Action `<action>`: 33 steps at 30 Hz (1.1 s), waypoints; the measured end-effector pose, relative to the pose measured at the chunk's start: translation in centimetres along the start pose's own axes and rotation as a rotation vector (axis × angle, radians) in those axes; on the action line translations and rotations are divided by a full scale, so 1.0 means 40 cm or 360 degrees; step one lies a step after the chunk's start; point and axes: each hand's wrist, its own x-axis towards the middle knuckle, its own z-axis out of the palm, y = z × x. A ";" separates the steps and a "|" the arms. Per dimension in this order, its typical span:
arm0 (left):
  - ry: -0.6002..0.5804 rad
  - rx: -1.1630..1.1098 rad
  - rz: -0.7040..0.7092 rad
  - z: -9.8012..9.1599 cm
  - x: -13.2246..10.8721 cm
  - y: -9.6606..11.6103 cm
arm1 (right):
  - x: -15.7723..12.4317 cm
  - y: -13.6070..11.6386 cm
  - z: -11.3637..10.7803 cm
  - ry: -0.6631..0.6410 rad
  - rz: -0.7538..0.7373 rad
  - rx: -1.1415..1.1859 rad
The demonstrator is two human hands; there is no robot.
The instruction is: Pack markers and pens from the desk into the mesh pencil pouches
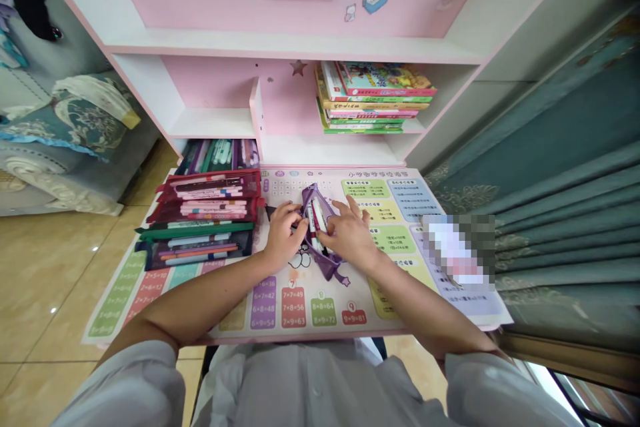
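A small purple pencil case [330, 269] lies unzipped on the desk in front of me, its long axis pointing away from me. Several white marker pens [319, 213] with dark and reddish parts show in its opening. My left hand [287, 233] grips the case's left edge with thumb and fingers. On the other side my right hand [350, 230] holds the right edge, its thumb and index finger reaching in at the pens. Whether the right fingertips pinch a pen is hard to see. A star-shaped purple zipper pull [345, 279] hangs off the near end.
To the left, several mesh pouches [207, 197] of pens are stacked, red above navy and green. Books [373, 103] fill part of the shelf behind. A printed desk mat [320, 303] covers the desktop. A blurred-out object [457, 252] lies at right, near the curtain [550, 167].
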 end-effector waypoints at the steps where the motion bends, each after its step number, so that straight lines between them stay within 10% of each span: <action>1: 0.0003 0.0003 -0.0003 0.000 0.000 -0.001 | 0.007 0.007 -0.002 0.0041 0.0007 0.0031; 6: -0.0036 0.0055 -0.0015 -0.004 0.003 -0.007 | 0.093 0.068 -0.010 0.0359 -0.0136 0.0045; 17: -0.0239 0.0288 -0.0037 -0.025 0.013 -0.001 | 0.237 0.117 -0.009 0.0082 -0.0790 -0.0286; 33: -0.0616 0.0625 0.0166 -0.081 0.095 0.046 | 0.033 0.222 -0.063 0.0049 -0.0505 0.0390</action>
